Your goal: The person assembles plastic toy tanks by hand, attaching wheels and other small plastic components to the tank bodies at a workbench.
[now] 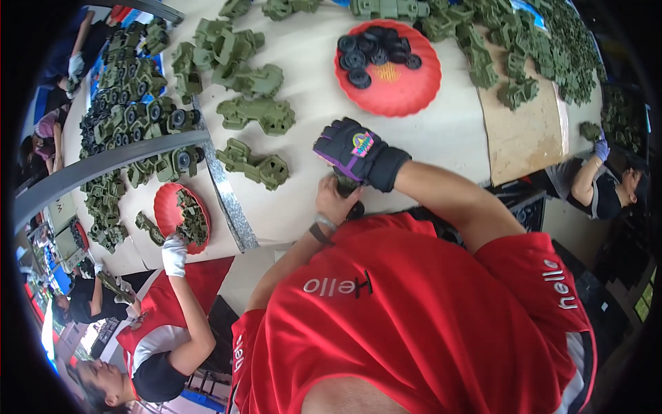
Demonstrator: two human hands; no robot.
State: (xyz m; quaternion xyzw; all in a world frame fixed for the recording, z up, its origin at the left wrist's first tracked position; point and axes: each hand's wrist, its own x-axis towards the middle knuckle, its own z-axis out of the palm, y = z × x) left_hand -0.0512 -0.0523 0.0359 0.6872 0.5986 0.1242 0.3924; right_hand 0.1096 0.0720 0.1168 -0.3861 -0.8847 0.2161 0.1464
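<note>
My bare left hand [334, 200] is closed round a small green plastic toy vehicle [347, 185] close to my body at the table's near edge. A black wheel [356, 210] shows at its lower end. Over the top of it lies my right hand [358, 153], in a dark glove with purple trim, its fingers curled and pressed down. Most of the toy is hidden beneath the two hands. Beyond them, a red scalloped plate [424, 86] holds several loose black wheels [376, 50].
Green vehicle bodies [256, 115] stand in a column left of my hands, more at far right by a cardboard sheet [524, 131]. A metal rail [110, 162] crosses at left. Beside me a co-worker's white-gloved hand [174, 255] reaches a red plate [164, 207] of green parts.
</note>
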